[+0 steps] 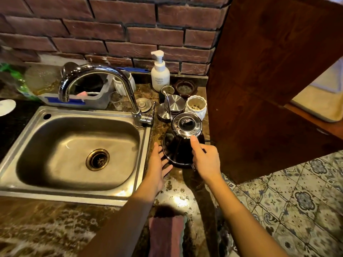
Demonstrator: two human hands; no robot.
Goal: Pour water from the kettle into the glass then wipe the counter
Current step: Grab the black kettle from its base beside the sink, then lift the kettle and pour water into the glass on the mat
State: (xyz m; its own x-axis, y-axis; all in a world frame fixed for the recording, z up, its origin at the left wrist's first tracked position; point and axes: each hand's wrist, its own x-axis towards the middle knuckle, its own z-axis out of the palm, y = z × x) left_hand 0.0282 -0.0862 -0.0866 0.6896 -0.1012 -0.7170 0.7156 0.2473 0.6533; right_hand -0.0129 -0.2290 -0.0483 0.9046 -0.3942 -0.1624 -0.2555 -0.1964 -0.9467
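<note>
A black gooseneck kettle (179,145) with a chrome lid stands on its round base, on the dark marble counter (185,182) right of the sink. My right hand (206,158) is curled around the kettle's handle, which it hides, with the thumb stretched up to the lid's rim. My left hand (157,164) lies open with fingers spread, against the left edge of the base. A clear glass (117,102) seems to stand behind the faucet, hard to make out. A folded pinkish cloth (165,236) lies on the counter near me. Water drops (179,196) dot the counter between cloth and kettle.
A steel sink (27,130) with a chrome faucet (96,71) fills the left. Behind the kettle stand metal canisters (174,102), a white ribbed cup (196,106) and a soap pump bottle (160,73). A wooden panel (259,89) rises close on the right, above a tiled floor (297,201).
</note>
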